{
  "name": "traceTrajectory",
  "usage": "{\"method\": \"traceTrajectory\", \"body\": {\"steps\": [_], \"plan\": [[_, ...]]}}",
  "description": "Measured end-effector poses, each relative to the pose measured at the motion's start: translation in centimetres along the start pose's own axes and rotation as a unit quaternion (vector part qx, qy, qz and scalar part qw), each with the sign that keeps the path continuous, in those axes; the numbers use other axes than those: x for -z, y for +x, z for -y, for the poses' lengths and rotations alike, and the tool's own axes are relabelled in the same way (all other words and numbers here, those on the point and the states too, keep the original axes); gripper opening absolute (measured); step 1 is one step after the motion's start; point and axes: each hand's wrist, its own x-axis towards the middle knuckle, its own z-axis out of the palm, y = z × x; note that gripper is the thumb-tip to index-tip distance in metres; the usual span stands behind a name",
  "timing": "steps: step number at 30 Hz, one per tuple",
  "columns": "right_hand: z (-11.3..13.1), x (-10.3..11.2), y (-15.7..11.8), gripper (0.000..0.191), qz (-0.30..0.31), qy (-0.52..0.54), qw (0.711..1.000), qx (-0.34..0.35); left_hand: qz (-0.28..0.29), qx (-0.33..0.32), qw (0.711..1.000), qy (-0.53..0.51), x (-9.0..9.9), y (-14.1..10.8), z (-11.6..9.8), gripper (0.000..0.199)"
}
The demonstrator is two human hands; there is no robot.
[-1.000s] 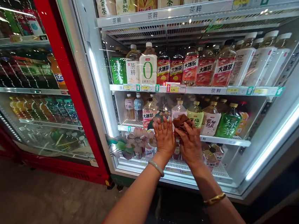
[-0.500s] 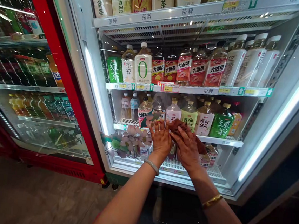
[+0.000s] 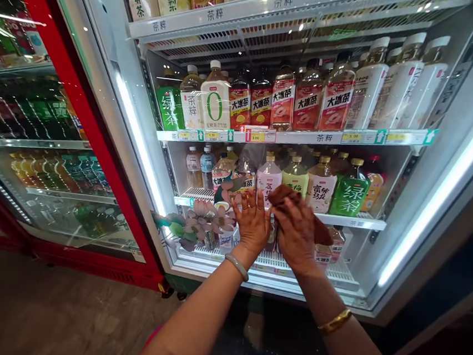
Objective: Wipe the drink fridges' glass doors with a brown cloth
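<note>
A glass cooler door with pink flower decals [image 3: 205, 219] stands in front of me. My left hand [image 3: 252, 221] lies flat against the glass beside the flowers, fingers spread, a pale bangle on its wrist. Just right of it, my right hand [image 3: 296, 236] presses a brown cloth [image 3: 321, 230] to the glass. The cloth sticks out above the fingers and to the right of the hand. Behind the glass, bottles such as a green one [image 3: 350, 191] and a pink-labelled one [image 3: 269, 175] line the shelf.
More bottles stand on the middle shelf [image 3: 290, 137] and top shelf. To the left is a red-framed cooler [image 3: 94, 130] with drinks behind its glass. The grey floor [image 3: 80, 319] shows at the lower left.
The view has shifted slightly, bringing the shelves nearer. Both hands stay at nearly the same place on the glass, and the right fingers are a little more bunched over the cloth.
</note>
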Motion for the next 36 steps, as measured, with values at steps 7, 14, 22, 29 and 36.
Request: {"method": "traceTrajectory", "body": {"steps": [7,14,22,29,36], "plan": [[-5.3,2.2,0.0,0.038,-0.112,0.004,0.981,-0.156,0.029,0.005,1.000,-0.003,0.5,0.2,-0.3,0.070],[1.3,-0.2,-1.7,0.047,0.004,0.025,0.999,-0.046,0.056,-0.044,0.997,-0.011,0.5,-0.4,0.7,0.070],[-4.0,1.8,-1.2,0.058,-0.091,0.020,0.981,-0.169,0.069,-0.070,0.995,-0.015,1.2,-0.6,0.5,0.064],[1.3,0.4,-3.2,0.057,0.060,0.071,0.993,-0.075,0.080,-0.089,0.992,-0.029,1.8,-0.2,0.7,0.065],[-3.8,3.1,-1.1,0.064,-0.048,0.056,0.981,-0.177,0.091,-0.120,0.988,-0.039,2.2,0.7,-0.2,0.065]]}}
